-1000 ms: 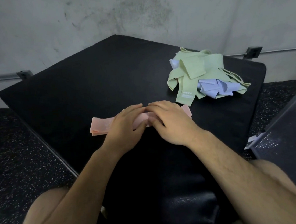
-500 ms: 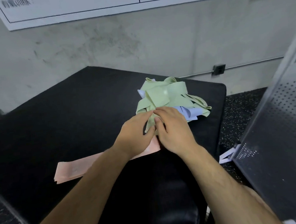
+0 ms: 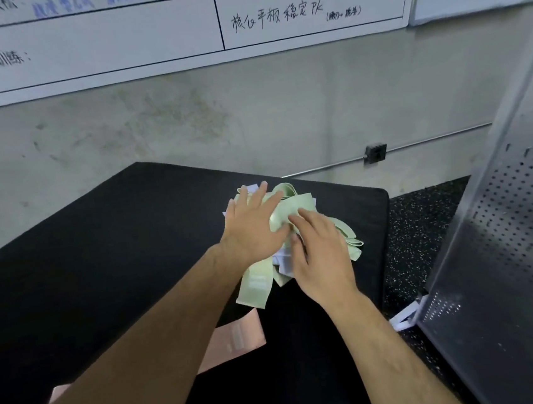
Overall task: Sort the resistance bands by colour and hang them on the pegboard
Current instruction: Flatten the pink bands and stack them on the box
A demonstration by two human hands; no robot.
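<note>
Pink, flat and matte, a band (image 3: 237,340) lies nearest on the black padded bench (image 3: 101,268). It is partly hidden under the left forearm, and a pale printed block shows near its end. The bench top is smooth and faintly shiny, with rounded corners.

Farther along sits a tangled pile of green bands (image 3: 254,285), wide soft ribbons folded over one another, with lilac bands (image 3: 284,262) poking out between them (only slivers show). The left hand (image 3: 251,226) lies flat on the pile's far side, fingers straight and spread, gripping nothing. The right hand (image 3: 320,255) rests on the near side with fingers relaxed and slightly bent, its tips touching a green loop.

To the right stands the pegboard (image 3: 509,242), a grey metal sheet dotted with small holes, a white clip (image 3: 405,317) at its foot. Black speckled flooring (image 3: 407,236) runs between bench and pegboard. Behind is a blotchy grey concrete wall (image 3: 184,121) with a thin pipe (image 3: 433,140), and above it a whiteboard (image 3: 143,43) with handwriting.
</note>
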